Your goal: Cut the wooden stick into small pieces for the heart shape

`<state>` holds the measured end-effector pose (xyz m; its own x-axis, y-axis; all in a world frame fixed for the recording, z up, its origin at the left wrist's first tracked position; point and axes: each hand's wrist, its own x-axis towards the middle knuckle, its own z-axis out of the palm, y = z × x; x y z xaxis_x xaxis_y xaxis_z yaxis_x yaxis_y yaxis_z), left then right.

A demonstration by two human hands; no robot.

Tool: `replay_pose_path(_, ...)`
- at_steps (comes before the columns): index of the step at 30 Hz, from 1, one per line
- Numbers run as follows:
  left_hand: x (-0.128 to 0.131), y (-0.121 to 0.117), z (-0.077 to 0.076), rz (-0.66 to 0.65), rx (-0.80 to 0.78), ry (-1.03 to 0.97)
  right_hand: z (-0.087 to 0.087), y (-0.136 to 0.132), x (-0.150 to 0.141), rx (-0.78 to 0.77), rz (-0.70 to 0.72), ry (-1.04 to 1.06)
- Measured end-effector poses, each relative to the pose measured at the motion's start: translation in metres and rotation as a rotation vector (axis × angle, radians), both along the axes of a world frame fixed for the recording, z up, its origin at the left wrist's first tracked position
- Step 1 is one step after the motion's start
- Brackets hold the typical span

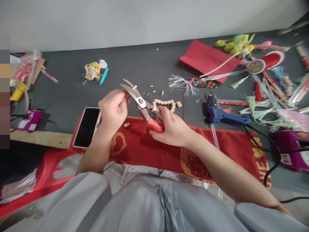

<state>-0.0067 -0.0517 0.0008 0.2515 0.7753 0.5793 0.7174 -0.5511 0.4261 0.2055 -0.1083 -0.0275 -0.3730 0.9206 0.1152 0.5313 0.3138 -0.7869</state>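
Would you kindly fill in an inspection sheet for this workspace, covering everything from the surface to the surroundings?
Surface: dark grey table, red towel along its near edge.
Job's things: shears, blades parted, with a small pale piece at them; heart-shaped outline of pale pieces on the table.
Clutter: phone, glue gun, red paper, spool.
Hands: right hand grips the shears' handles; left hand is curled beside the blades, contents unclear.
Cables: black cable at right, looping over the towel's corner.
Surroundings: pale wall behind; red chair at left.
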Motion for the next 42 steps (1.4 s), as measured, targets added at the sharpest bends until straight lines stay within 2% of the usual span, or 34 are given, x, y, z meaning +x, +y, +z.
replay_pose_path(5,0.003,-0.006,0.004,-0.014,-0.029,-0.085,0.0,0.004,0.008,0.06,0.053,-0.021)
replay_pose_path(13,-0.004,0.006,0.0,-0.126,-0.351,-0.247,-0.003,0.01,0.013,0.052,0.033,-0.012)
replay_pose_path(18,-0.007,0.01,-0.001,-0.109,-0.414,-0.289,-0.001,0.011,0.012,0.013,0.022,-0.061)
replay_pose_path(24,-0.002,0.012,-0.002,-0.1,-0.317,-0.192,0.01,0.004,0.006,-0.059,-0.05,-0.121)
replay_pose_path(28,0.006,0.01,-0.008,0.002,-0.136,-0.01,0.014,0.002,0.0,-0.175,-0.116,-0.125)
replay_pose_path(32,0.012,0.002,-0.012,0.077,0.134,0.181,0.011,0.002,-0.005,-0.339,-0.21,-0.028)
replay_pose_path(35,0.014,-0.007,-0.009,0.019,0.219,0.207,0.007,0.003,-0.007,-0.445,-0.24,0.137)
replay_pose_path(37,0.016,-0.012,-0.006,-0.049,0.134,0.209,0.004,0.003,-0.007,-0.506,-0.234,0.276)
replay_pose_path(42,0.025,-0.015,-0.007,-0.196,-0.344,0.126,-0.006,-0.001,-0.013,-0.528,-0.193,0.54)
